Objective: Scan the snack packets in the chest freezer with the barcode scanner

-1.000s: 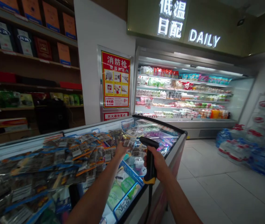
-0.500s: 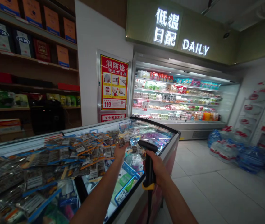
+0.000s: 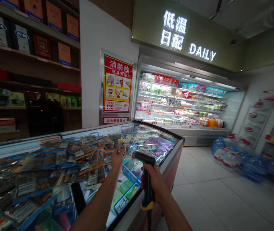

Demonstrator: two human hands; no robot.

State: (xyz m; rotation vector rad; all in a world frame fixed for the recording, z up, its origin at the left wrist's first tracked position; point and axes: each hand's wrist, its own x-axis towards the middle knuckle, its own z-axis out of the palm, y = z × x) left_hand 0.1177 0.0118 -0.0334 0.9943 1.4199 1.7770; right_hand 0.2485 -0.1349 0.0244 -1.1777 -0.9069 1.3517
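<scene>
My right hand [image 3: 153, 178] is wrapped round the handle of a black and yellow barcode scanner [image 3: 147, 183], its head tilted toward the left and its cord hanging down. My left hand [image 3: 117, 158] grips a small clear food packet [image 3: 124, 146] with a pale printed label, held up over the freezer just left of the scanner head. Many similar packets [image 3: 62, 157] with blue and orange edges lie heaped on the glass top of the chest freezer [image 3: 168, 163] to the left of my hands. Through the glass, bagged goods [image 3: 127, 187] in blue-edged baskets are visible.
A lit refrigerated display [image 3: 180, 106] stands at the back. Large water bottles [image 3: 254, 168] sit on the tiled floor [image 3: 209, 195] at right. Boxed goods fill wooden shelves [image 3: 30, 61] at left, beside a wall with a red fire-hydrant poster [image 3: 117, 85].
Both hands have shifted slightly left in the view, with the scanner and the packet. The packet is now turned more upright, its label showing more fully. The camera view has tilted slightly.
</scene>
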